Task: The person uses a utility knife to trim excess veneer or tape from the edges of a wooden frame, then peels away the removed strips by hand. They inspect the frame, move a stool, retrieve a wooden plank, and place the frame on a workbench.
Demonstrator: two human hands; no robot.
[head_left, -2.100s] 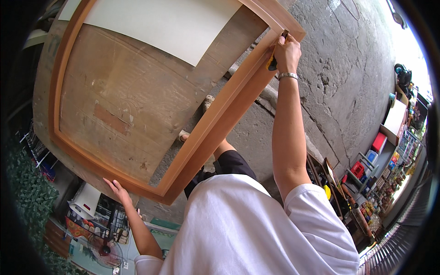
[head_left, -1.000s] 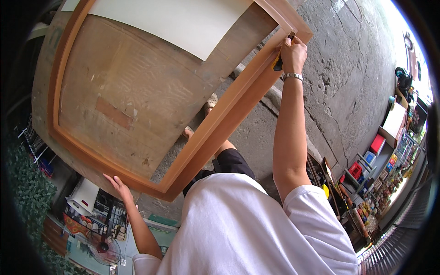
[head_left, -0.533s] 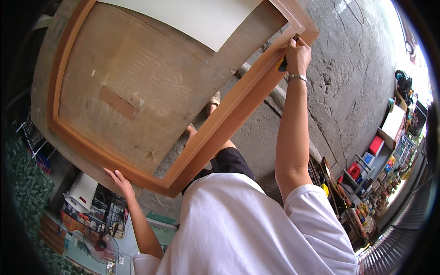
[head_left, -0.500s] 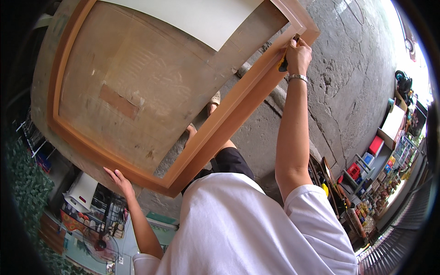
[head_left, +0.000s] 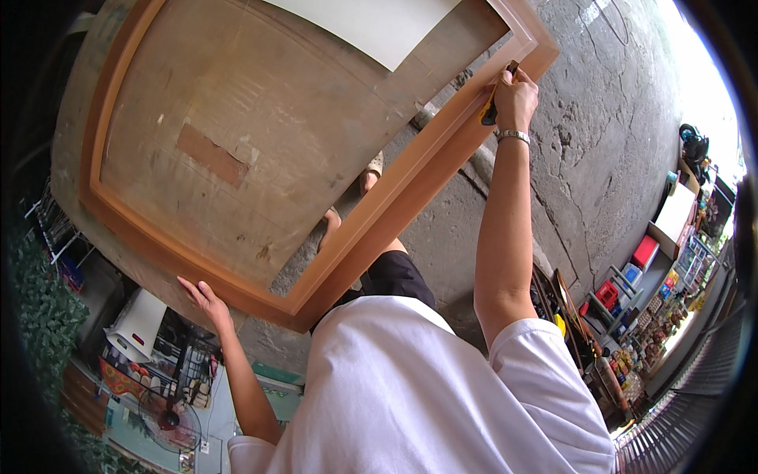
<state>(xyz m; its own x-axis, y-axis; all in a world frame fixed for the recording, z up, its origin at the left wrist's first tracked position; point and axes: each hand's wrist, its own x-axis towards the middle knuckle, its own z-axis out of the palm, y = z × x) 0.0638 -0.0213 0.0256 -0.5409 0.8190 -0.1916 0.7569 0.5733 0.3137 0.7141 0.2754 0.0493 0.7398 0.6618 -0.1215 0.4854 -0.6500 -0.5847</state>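
Observation:
A peach-brown wooden frame [head_left: 395, 193] lies over a worn brown board [head_left: 237, 103], with a white sheet [head_left: 367, 28] at the top inside it. My right hand [head_left: 515, 103] grips a yellow and black utility knife [head_left: 488, 112] on the right rail, just below the top right corner. The knife's tip is too small to make out. My left hand [head_left: 207, 304] rests at the lower left edge of the board, fingers apart and holding nothing.
Cracked concrete floor [head_left: 600, 142] spreads to the right and under the board, where my feet show. Cluttered shelving with a red box [head_left: 644, 251] lines the far right. A fan [head_left: 170, 419], dish racks and dark green foliage [head_left: 43, 316] occupy the lower left.
Frame and board have shifted up and right in the picture, my left hand rising with them. My right hand, still on the knife, sits slightly farther down the rail from the corner.

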